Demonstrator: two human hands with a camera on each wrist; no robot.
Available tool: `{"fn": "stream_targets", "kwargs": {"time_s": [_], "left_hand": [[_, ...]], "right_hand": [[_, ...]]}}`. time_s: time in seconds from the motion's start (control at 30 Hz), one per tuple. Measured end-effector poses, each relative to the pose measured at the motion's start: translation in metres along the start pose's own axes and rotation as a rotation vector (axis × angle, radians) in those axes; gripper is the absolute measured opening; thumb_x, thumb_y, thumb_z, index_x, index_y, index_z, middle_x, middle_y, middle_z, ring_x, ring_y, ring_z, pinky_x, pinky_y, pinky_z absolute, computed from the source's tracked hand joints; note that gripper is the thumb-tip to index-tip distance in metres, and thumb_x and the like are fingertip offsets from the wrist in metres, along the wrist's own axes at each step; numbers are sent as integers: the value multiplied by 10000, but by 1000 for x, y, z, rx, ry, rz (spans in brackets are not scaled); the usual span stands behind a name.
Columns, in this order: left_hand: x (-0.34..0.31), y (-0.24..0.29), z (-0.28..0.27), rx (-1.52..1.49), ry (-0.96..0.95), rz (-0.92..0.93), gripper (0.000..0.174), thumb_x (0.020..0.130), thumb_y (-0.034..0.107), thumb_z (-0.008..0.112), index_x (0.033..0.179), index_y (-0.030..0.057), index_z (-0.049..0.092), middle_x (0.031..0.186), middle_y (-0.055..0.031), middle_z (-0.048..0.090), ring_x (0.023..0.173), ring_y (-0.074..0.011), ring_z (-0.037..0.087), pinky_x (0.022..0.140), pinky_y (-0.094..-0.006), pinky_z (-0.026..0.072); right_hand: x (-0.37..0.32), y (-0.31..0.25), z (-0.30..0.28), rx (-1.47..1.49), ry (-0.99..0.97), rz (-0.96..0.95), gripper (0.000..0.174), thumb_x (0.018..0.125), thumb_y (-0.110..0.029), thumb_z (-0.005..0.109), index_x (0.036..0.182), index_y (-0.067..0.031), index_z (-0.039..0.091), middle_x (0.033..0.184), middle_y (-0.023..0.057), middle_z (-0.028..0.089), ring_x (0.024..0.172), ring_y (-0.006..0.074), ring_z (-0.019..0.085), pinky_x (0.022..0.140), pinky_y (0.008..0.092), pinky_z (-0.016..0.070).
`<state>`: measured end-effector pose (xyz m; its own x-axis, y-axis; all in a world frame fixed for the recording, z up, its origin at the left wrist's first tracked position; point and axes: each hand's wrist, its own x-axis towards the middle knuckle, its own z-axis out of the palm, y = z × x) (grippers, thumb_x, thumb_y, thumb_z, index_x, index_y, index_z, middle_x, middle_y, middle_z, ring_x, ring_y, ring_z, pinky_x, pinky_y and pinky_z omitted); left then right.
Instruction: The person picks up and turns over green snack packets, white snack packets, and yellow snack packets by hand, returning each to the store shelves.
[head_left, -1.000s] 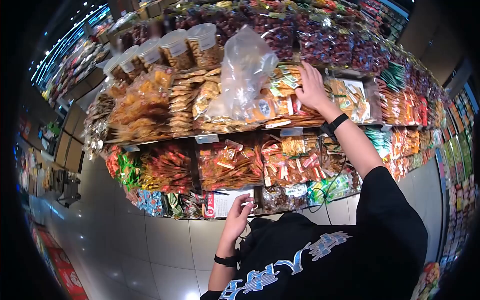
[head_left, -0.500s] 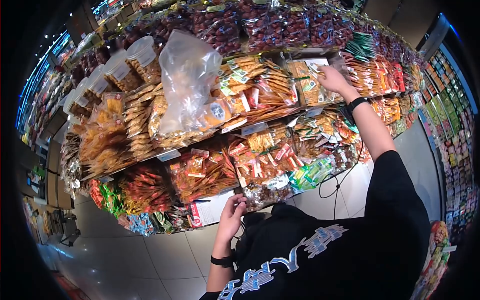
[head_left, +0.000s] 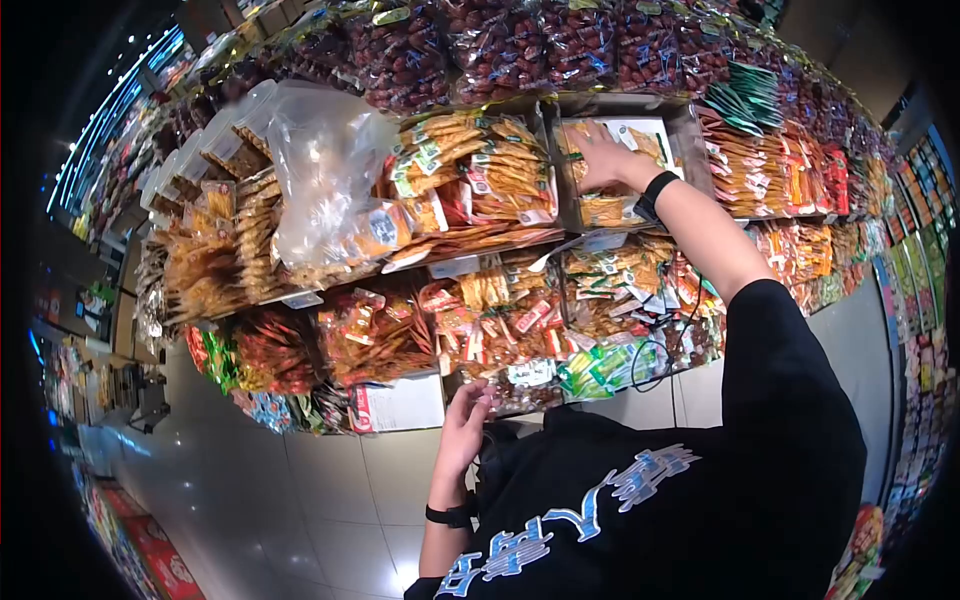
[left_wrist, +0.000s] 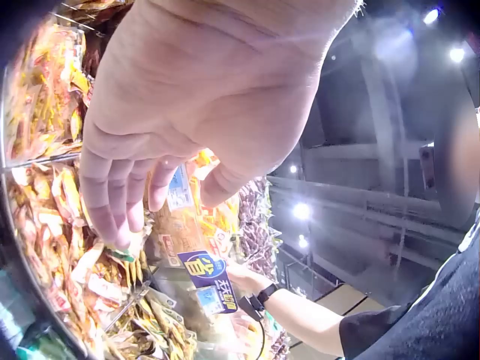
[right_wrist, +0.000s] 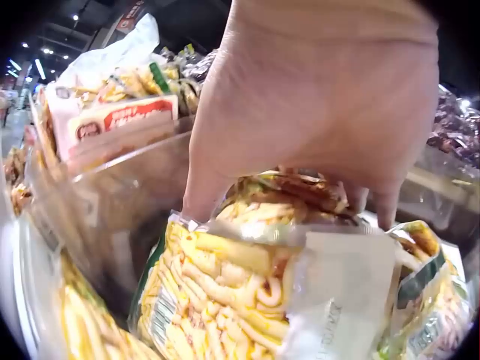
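In the head view my right hand (head_left: 608,163) reaches into a clear-walled bin (head_left: 698,165) of yellow snack packets (head_left: 606,212). The right wrist view shows this hand (right_wrist: 315,112) spread over the packets, its thumb touching the top edge of a clear packet (right_wrist: 217,292) of pale strips; the other fingertips are partly hidden behind it. My left hand (head_left: 463,428) hangs low in front of the lower shelf, fingers loosely bent, holding nothing. In the left wrist view that hand (left_wrist: 202,90) is palm-on to the camera, with packaged snacks behind it.
A large translucent plastic bag (head_left: 325,170) lies over packets left of the bin. Lidded tubs (head_left: 235,135) stand behind it. Bags of dark red fruit (head_left: 500,50) line the back. A black cable (head_left: 650,368) hangs by the lower shelf.
The right hand has moved from packets beside the plastic bag to the bin on the right, and its fingers now spread over the packets there. The left hand stays low, with little change.
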<state>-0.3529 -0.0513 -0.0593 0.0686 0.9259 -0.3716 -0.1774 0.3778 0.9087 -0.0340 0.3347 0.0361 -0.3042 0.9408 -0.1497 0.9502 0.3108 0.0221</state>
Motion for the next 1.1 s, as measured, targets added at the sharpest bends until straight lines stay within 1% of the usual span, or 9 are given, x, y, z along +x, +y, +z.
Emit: {"fn": "stream_targets", "kwargs": {"time_s": [0.07, 0.17, 0.37, 0.5, 0.6, 0.73, 0.83, 0.97, 1.1], "left_hand": [[1, -6, 25, 1, 24, 6, 295, 1009, 124, 500, 1279, 5, 502, 1166, -103, 610, 1001, -180, 627, 881, -325, 514], [3, -11, 58, -24, 53, 31, 297, 1011, 129, 499, 1283, 10, 503, 1187, -109, 608, 1021, -182, 628, 879, -327, 511], [-6, -15, 95, -30, 91, 48, 322, 1011, 143, 502, 1297, -5, 495, 1183, -120, 620, 1048, -195, 630, 889, -325, 505], [-7, -15, 103, -21, 123, 64, 324, 1010, 138, 501, 1299, -9, 493, 1179, -120, 624, 1049, -197, 632, 892, -322, 502], [-8, -14, 110, -8, 140, 80, 323, 1012, 139, 496, 1299, -9, 492, 1179, -120, 624, 1044, -198, 631, 900, -326, 502], [-8, -14, 121, -45, 127, 81, 334, 1015, 142, 495, 1312, -10, 484, 1185, -119, 618, 1046, -197, 628, 905, -325, 504], [-7, -11, 130, -39, 117, 70, 349, 1016, 146, 497, 1326, -13, 475, 1190, -118, 613, 1047, -197, 626, 907, -325, 504], [0, -9, 134, -14, 77, 80, 365, 1016, 149, 502, 1338, -17, 464, 1194, -117, 612, 1047, -198, 624, 911, -327, 504], [6, 1, 139, 22, 45, 60, 366, 1014, 151, 507, 1337, -16, 465, 1197, -114, 613, 1048, -200, 622, 915, -328, 504]], "right_hand": [[3, 5, 0, 20, -22, -13, 1232, 630, -515, 818, 1559, -137, 102, 1563, 336, 65, 1423, 530, 159, 1140, 500, 303], [-2, 8, -7, 37, -46, -4, 1113, 708, -457, 762, 1552, -116, 122, 1551, 346, 112, 1420, 487, 225, 1140, 462, 312], [-13, 24, -3, 90, 67, -37, 872, 796, -312, 658, 1514, -75, 222, 1478, 357, 292, 1331, 496, 378, 1088, 464, 383], [-20, 28, -4, 80, 124, -71, 712, 828, -249, 591, 1454, -45, 320, 1381, 341, 427, 1160, 465, 550, 929, 494, 493], [-15, 36, 3, 102, 246, -116, 576, 845, -215, 568, 1375, -52, 412, 1213, 317, 574, 1021, 449, 622, 847, 514, 515], [-16, 53, -5, 352, 452, -92, 437, 871, -225, 542, 1275, -63, 516, 925, 273, 671, 892, 455, 640, 802, 527, 507], [-27, 68, -15, 428, 524, -18, 446, 877, -245, 550, 1269, -35, 529, 985, 282, 665, 920, 453, 633, 809, 525, 502], [-32, 100, -9, 813, 661, -65, 425, 887, -237, 638, 1224, 12, 565, 978, 237, 692, 939, 373, 672, 824, 427, 515], [-64, 99, -14, 1516, 539, -219, 274, 948, -142, 609, 1158, 34, 605, 1050, 92, 699, 895, 184, 674, 792, 313, 513]]}}
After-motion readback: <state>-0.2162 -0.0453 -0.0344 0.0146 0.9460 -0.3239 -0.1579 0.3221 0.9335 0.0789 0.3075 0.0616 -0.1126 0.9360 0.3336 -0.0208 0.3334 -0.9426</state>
